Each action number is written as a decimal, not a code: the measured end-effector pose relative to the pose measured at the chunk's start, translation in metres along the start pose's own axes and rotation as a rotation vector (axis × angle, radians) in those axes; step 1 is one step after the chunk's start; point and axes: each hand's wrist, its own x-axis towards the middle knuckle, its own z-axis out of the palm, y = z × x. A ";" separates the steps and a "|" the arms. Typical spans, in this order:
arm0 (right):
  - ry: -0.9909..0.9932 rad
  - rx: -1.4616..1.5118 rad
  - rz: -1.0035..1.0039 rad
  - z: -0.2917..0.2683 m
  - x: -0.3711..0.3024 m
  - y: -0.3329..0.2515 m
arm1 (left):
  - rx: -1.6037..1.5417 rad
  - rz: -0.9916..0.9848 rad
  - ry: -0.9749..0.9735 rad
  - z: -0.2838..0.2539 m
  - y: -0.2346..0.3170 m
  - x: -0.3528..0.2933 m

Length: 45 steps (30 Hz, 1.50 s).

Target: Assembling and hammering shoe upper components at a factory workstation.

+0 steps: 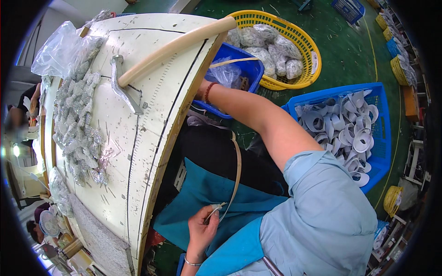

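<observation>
At lower centre my left hand [203, 228], with a silver bangle at its wrist, is closed in a pinch on a narrow beige strip [238, 161]. The strip loops up over my dark-clad lap and blue-green apron [193, 202]; something white shows at the fingertips. My right arm reaches to the table's edge, and my right hand [201, 90], above a red beaded bracelet, is mostly hidden there, its fingers out of sight. Beside it stands a small blue bin [251, 69] holding clear plastic bags. A similar beige band [234, 61] crosses this bin.
On the worn white table [152, 152] lie a hammer [182, 46], glittery grey bundles [76, 124] and a plastic bag [60, 50]. A yellow basket [313, 46] holds bagged items; a blue crate [383, 133] holds many curled white pieces. Other people work at far left.
</observation>
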 end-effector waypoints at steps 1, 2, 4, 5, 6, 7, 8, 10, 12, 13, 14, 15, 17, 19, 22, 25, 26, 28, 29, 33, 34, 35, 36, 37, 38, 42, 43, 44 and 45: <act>0.007 0.000 -0.002 0.001 0.001 0.003 | 0.006 0.004 0.000 0.000 -0.001 -0.001; 0.003 -0.012 0.026 0.002 0.002 0.007 | 0.006 -0.001 0.005 0.000 -0.004 -0.001; -0.009 -0.030 0.079 0.005 0.004 0.013 | 0.004 -0.016 0.020 0.001 -0.009 -0.001; -0.016 -0.040 0.108 0.006 0.005 0.016 | -0.014 -0.034 0.018 0.003 -0.009 0.000; -0.024 -0.048 0.137 0.008 0.004 0.018 | -0.011 -0.035 0.018 0.004 -0.011 0.001; -0.031 -0.058 0.167 0.010 0.004 0.021 | -0.023 -0.045 0.003 0.005 -0.013 0.003; -0.039 -0.067 0.197 0.011 0.003 0.023 | -0.034 -0.054 -0.013 0.007 -0.014 0.004; -0.055 -0.085 0.256 0.012 0.002 0.029 | 0.002 -0.042 -0.035 0.010 -0.013 0.009; -0.071 -0.103 0.316 0.014 0.001 0.034 | 0.039 -0.031 -0.058 0.013 -0.009 0.014; -0.079 -0.112 0.345 0.015 0.000 0.037 | 0.071 -0.004 -0.073 0.014 -0.005 0.016; -0.087 -0.121 0.375 0.015 -0.001 0.039 | 0.103 0.024 -0.089 0.015 -0.003 0.017; -0.096 -0.130 0.405 0.016 -0.001 0.042 | 0.105 0.022 -0.091 0.015 -0.003 0.017; -0.112 -0.152 0.467 0.017 -0.004 0.048 | 0.101 0.007 -0.079 0.015 -0.006 0.017; -0.129 -0.174 0.528 0.018 -0.008 0.053 | 0.074 -0.020 -0.072 0.015 -0.009 0.015; -0.536 -0.570 0.591 -0.007 -0.038 0.078 | 0.057 -0.044 -0.064 0.014 -0.018 0.010; -0.627 -0.759 0.597 -0.037 -0.082 0.095 | 0.095 0.008 -0.077 0.015 -0.016 0.016; -0.438 -0.672 0.438 -0.049 -0.095 0.089 | 0.119 0.049 -0.070 0.015 -0.015 0.017; -0.246 -0.600 0.300 -0.083 -0.125 0.065 | 0.126 0.042 -0.083 0.016 -0.017 0.022; -0.148 -0.491 0.275 -0.097 -0.142 0.050 | 0.137 0.029 -0.087 0.014 -0.018 0.025; 0.121 -0.359 0.159 -0.137 -0.194 -0.030 | 0.179 0.044 -0.052 -0.002 -0.007 0.026; 0.132 -0.378 0.180 -0.146 -0.212 -0.040 | 0.189 0.050 -0.081 -0.005 -0.005 0.027; 0.219 -0.405 0.262 -0.160 -0.236 -0.051 | 0.245 0.047 -0.076 -0.009 -0.003 0.028; 0.306 -0.430 0.337 -0.176 -0.259 -0.062 | 0.301 0.046 -0.065 -0.013 -0.002 0.027; 0.383 -0.510 0.420 -0.191 -0.282 -0.069 | 0.370 0.059 -0.062 -0.020 -0.008 0.029; 0.461 -0.586 0.505 -0.202 -0.308 -0.074 | 0.383 0.068 -0.076 -0.024 -0.008 0.029; 0.422 -0.407 1.156 -0.176 -0.443 -0.070 | 0.492 0.104 -0.109 -0.028 0.000 0.036; 0.363 -0.198 1.373 -0.156 -0.469 -0.071 | 0.511 0.105 -0.111 -0.025 0.006 0.037; 0.292 0.028 1.575 -0.137 -0.489 -0.075 | 0.529 0.102 -0.111 -0.020 0.009 0.037; 0.296 0.034 1.578 -0.123 -0.502 -0.083 | 0.536 0.102 -0.112 -0.018 0.011 0.036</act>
